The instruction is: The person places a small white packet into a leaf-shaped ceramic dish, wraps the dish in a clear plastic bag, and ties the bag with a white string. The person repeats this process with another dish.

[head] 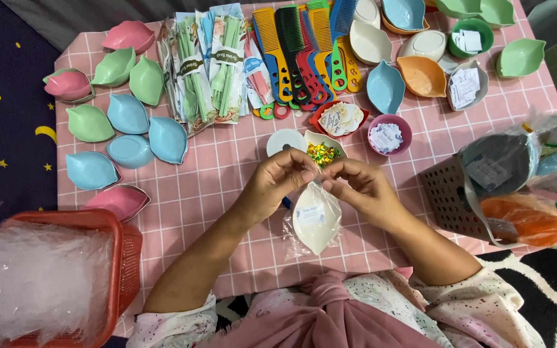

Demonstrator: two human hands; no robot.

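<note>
A white leaf-shaped dish in a clear plastic bag lies on the pink checked tablecloth in front of me. My left hand and my right hand both pinch the bag's top, fingertips meeting over it. Just beyond my fingers sits a small white dish of gold and green sparkly bits, with a white roll of tape beside it.
Pastel leaf dishes lie at the left. Packed cutlery sets and coloured combs sit at the back. A red basket of clear bags stands at the near left. A brown basket of bagged dishes rests at the right.
</note>
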